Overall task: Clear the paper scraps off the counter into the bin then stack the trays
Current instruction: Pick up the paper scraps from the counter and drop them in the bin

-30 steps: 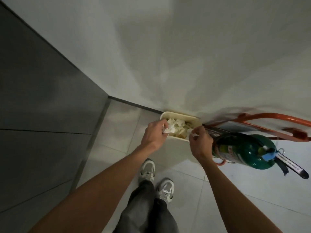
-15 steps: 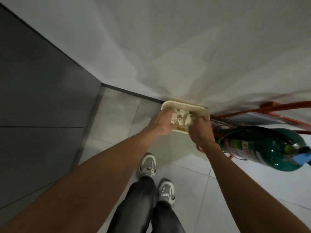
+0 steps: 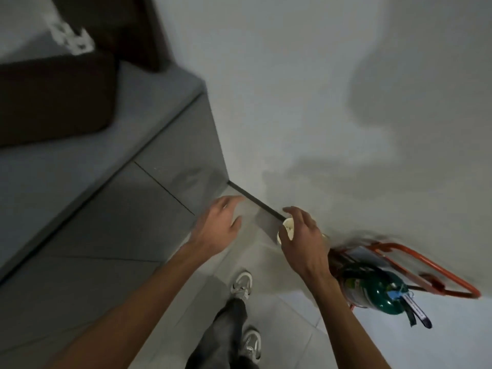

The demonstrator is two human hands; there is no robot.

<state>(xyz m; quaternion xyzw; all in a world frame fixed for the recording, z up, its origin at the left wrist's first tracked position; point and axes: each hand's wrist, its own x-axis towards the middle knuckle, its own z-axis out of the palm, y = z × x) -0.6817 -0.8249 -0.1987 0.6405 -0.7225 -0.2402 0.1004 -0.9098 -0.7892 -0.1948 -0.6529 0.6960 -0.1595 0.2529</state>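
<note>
The left hand (image 3: pixel 218 225) is in the air over the floor (image 3: pixel 266 310). Its fingers are loose and a little spread, and it holds nothing. The right hand (image 3: pixel 303 235) is spread too, and it holds nothing. It hangs over the bin (image 3: pixel 279 237) and hides most of it. I cannot tell if it touches the bin.

The bin is cream and smooth, with a round corner. It sits on the floor by the wall (image 3: pixel 319 89). Crumpled white scraps (image 3: pixel 289 230) lie inside it.

The counter (image 3: pixel 138 121) is grey, flat and smooth. Some white paper bits (image 3: pixel 71 39) lie on it far back, all blurry. Two brown blocks (image 3: pixel 53 97) with soft corners sit there too. I cannot tell if they are the trays.

The floor has big pale shiny tiles. A round green tank (image 3: pixel 378 291) leans on an orange cart (image 3: pixel 426 265) made of bent pipe, just beside the bin.

Half a second ago both hands were down in the bin, pressing on the scraps. Now both are up and out of it. The counter top did not show then, and now it does.

I count two hands, one bin, one tank, one cart and two white shoes (image 3: pixel 241 284).
</note>
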